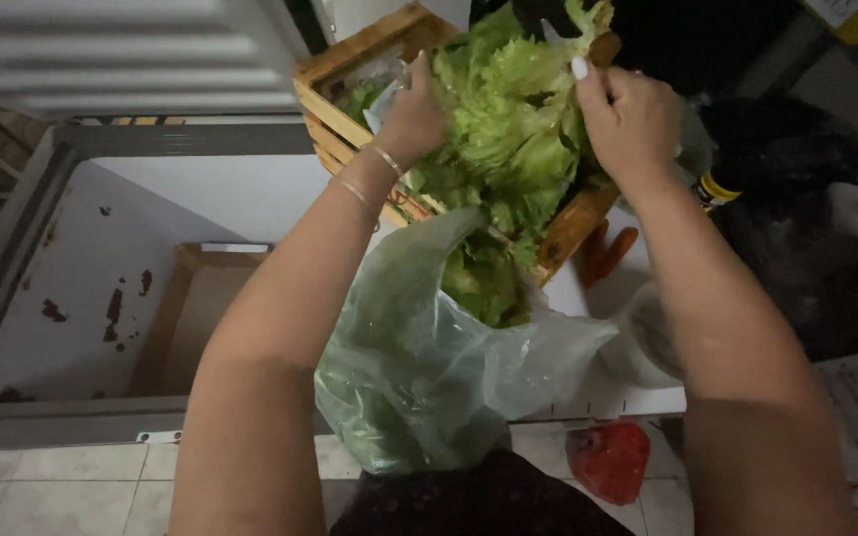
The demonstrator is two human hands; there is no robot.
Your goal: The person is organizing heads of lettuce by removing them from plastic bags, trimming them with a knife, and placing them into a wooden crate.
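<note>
Left hand: the left hand (pixel 411 117) is up on the near-left side of the lettuce (pixel 508 129), fingers curled shut on the leaves, two thin bangles (pixel 369 174) on the wrist.
Right hand: the right hand (pixel 630 119) has the other side, fingers closed on the leaves, a pale nail showing at the top.
Lettuce: a big frilly green bunch, held between both hands, right over the wooden crate (pixel 359 94) and partly in it; whether it rests on the crate floor, cannot tell.
Wooden crate: slatted, light wood, tilted, sitting at the far edge of the white tabletop (pixel 598 397).
Plastic bag: a clear greenish plastic bag (pixel 419 367) hangs just below the lettuce, mouth open, more green leaves inside, draped over the tabletop's near edge.
Carrots: two orange carrots (pixel 608 253) lie on the tabletop just beside the crate's right corner.
Red bag: a red bag (pixel 610 459) sits down on the tiled floor (pixel 52 491) past the near edge.
Chest freezer: off to the left, an open white chest freezer (pixel 101 288), rust-spotted inside, a flat wooden box at its bottom.
</note>
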